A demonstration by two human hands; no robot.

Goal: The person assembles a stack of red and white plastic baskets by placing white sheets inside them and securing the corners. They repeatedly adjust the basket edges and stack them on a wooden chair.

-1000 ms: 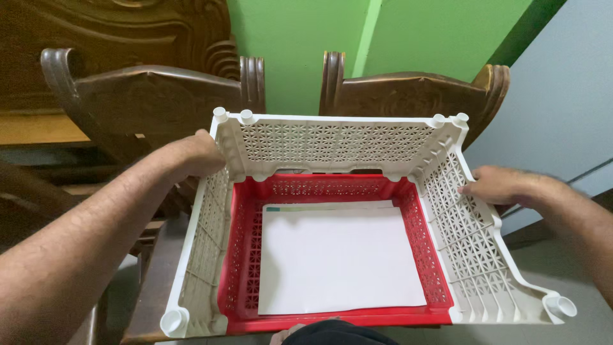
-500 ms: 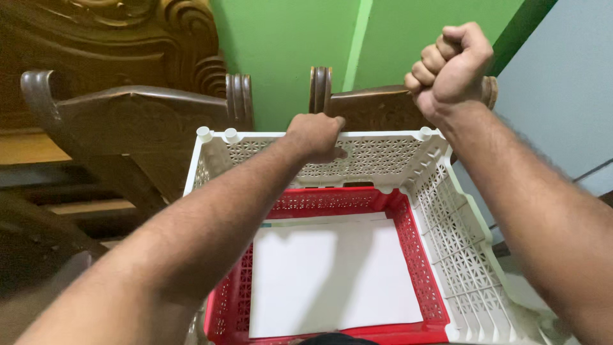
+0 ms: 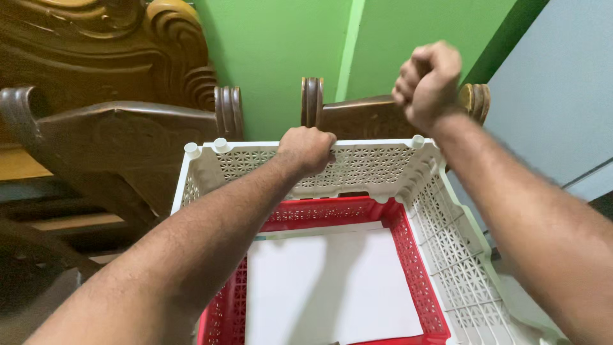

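Fingers of the left hand (image 3: 308,148) curl over the twelve-o'clock rim of the cream perforated plastic crate (image 3: 357,167), light and stiff; right hand (image 3: 426,82) hangs clenched, empty, at one o'clock

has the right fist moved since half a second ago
Yes. The right hand, clenched in a fist and holding nothing, has dropped lower against the wooden chair back behind the crate, closer to the crate's far rim.

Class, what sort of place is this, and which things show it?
Probably a room in a home: carved wooden chairs, a painted green wall, and a plastic crate gripped by the left hand.
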